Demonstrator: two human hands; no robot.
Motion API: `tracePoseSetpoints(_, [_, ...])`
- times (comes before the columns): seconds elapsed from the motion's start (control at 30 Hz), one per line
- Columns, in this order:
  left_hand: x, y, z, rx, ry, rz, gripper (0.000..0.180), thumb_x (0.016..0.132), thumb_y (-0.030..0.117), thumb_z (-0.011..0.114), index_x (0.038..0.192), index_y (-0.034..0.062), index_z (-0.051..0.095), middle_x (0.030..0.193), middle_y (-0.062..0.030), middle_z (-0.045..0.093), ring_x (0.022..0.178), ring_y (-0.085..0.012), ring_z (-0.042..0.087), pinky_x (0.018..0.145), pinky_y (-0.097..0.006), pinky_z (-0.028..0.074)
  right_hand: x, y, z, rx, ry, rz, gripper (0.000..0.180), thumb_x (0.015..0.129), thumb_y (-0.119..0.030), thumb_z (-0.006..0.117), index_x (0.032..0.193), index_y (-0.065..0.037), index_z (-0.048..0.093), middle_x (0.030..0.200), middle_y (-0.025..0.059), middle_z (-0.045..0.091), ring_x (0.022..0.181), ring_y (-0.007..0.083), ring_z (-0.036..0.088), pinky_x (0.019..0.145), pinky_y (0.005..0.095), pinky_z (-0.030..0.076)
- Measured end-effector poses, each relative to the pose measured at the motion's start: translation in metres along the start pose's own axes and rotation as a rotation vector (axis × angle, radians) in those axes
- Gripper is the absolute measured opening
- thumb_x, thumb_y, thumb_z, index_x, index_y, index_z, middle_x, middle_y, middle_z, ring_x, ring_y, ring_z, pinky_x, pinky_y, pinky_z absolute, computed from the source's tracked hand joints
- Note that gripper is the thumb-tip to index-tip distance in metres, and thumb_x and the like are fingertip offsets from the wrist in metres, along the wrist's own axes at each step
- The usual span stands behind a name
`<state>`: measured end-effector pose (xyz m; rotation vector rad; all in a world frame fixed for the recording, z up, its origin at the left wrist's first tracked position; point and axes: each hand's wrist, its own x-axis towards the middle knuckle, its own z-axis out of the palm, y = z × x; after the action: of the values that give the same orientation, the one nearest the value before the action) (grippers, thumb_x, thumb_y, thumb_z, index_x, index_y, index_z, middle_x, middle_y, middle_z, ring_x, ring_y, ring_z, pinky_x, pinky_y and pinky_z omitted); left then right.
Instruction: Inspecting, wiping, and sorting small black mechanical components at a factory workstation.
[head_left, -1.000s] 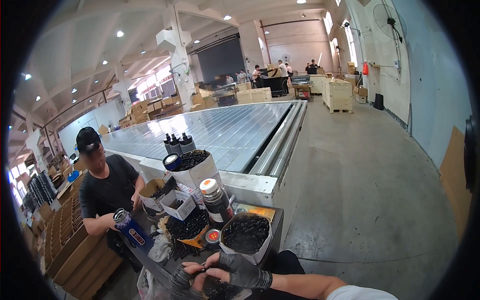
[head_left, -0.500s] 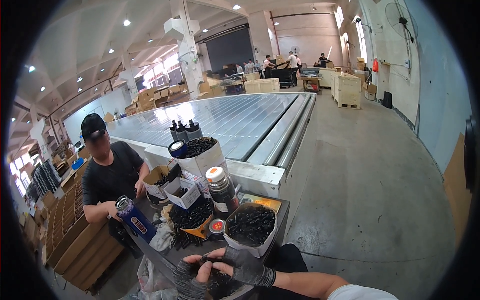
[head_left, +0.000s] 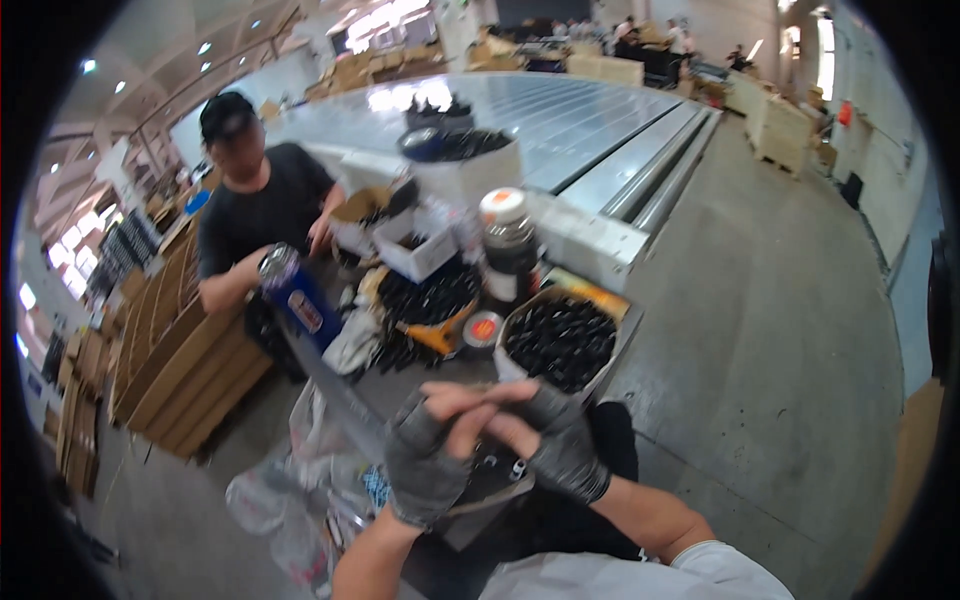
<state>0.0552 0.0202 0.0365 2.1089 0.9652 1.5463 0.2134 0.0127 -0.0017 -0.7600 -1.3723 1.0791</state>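
- We see the black pieces right of the frame's centre, heaped loosely in a white box; they are small, short and dark, with pale glints on their upper faces; motion blur softens their outlines, so we cannot tell their exact shape.
- We find a shallow tray at lower centre, under the hands; its near rim is pale and its inside dark, with a few small bright bits showing; the hands hide much of it.
- We see the left hand at lower centre, in a grey fingerless glove; its bare fingers point toward the right of the frame, bent and close together, the thumb raised against the other hand.
- We see the right hand just right of it, gloved alike; its fingers reach toward the left of the frame and meet those of the left hand, so that the fingertips overlap above the tray.
- We cannot tell whether anything is pinched between them; the touching fingers cover that spot, and it is blurred.
- Just above the hands in the frame, we note a round tin with a red and orange top; to its upper left lies an orange-edged bag of similar dark bits; above the tin stands a jar with a white cap.
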Motion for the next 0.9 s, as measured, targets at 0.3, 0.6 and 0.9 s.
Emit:
tracePoseSetpoints(0.3, [-0.003, -0.002, -0.011, -0.022, -0.203, -0.122, 0.03, 0.084, 0.002, 0.071, 0.114, 0.0053, 0.066, 0.095, -0.0144, 0.068, 0.084, -0.0283, 0.068, 0.076, -0.034, 0.055, -0.004, 0.016, -0.006, -0.049, 0.107, -0.045, 0.019, 0.095, -0.004, 0.064, 0.113, 0.0, 0.067, 0.104, 0.009, 0.07, 0.096, 0.0136, 0.066, 0.085, 0.0282, 0.053])
tracePoseSetpoints(0.6, [-0.017, -0.047, -0.035, 0.445, -0.882, -0.161, 0.035, 0.083, 0.012, 0.073, 0.115, 0.0043, 0.066, 0.098, -0.0137, 0.067, 0.095, -0.0331, 0.066, 0.082, -0.04, 0.053, -0.034, 0.029, -0.044, 0.059, 0.208, 0.07, 0.018, 0.09, -0.002, 0.069, 0.107, -0.001, 0.063, 0.1, 0.0093, 0.07, 0.088, 0.0137, 0.066, 0.082, 0.027, 0.053])
tracePoseSetpoints(0.9, [-0.009, -0.043, -0.013, 0.575, -1.117, -0.248, 0.037, 0.08, 0.013, 0.072, 0.115, 0.0042, 0.064, 0.108, -0.0148, 0.061, 0.105, -0.0348, 0.063, 0.092, -0.043, 0.05, -0.063, 0.04, -0.064, 0.182, 0.272, 0.221, 0.02, 0.088, -0.005, 0.072, 0.104, -0.001, 0.061, 0.1, 0.0117, 0.069, 0.09, 0.0167, 0.067, 0.084, 0.0292, 0.054])
